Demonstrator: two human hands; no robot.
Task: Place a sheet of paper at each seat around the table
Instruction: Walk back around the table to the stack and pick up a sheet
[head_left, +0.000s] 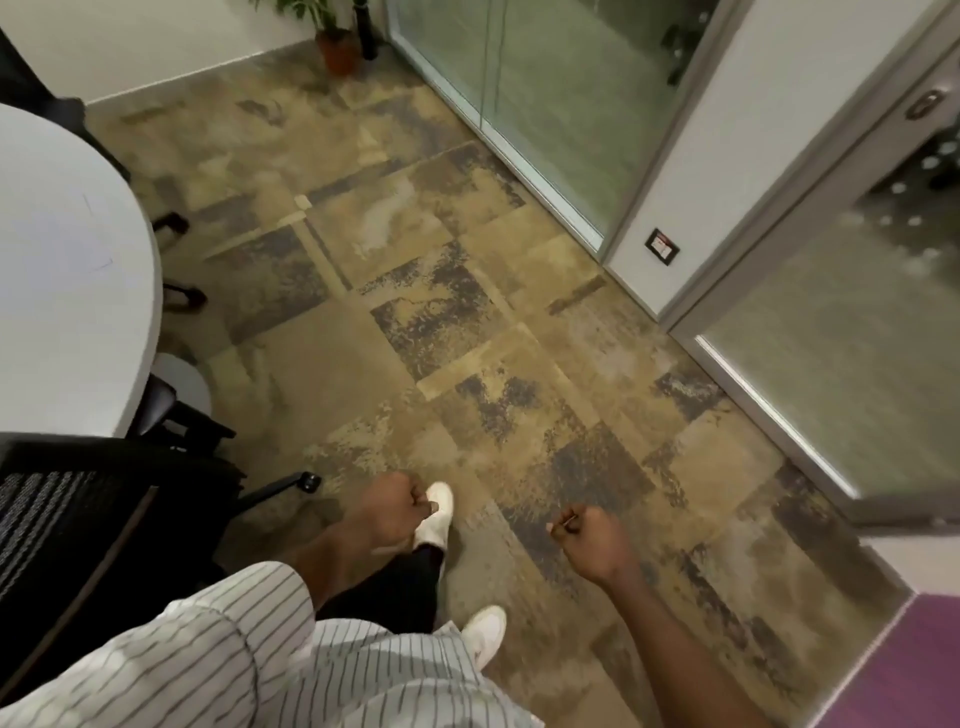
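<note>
1. Carpeted meeting room, patchy tan and grey floor (415, 291); frosted glass partition (545, 104) and door (841, 332) on the far side of the floor from the white surface (62, 270).
2. Black mesh chair (78, 530) sits just beside the surface's near end; another chair's castors show under its rim.
3. No sheet of paper visible anywhere, neither on the part of the surface in view nor in either hand. Where the stack is, you cannot tell from this view.
4. Left hand (392, 506): fingers curled into a loose fist, nothing gripped, hanging over the floor near the chair's base.
5. Right hand (592, 540): fingers also curled shut; a thin sliver at the knuckles is too small to name.
6. You appear to be mid-stride beside the surface, white shoe (436, 514) forward.
7. Judgement: locate the paper first, turn toward the surface, then lay one sheet squarely in front of each chair, clear of the rim.
</note>
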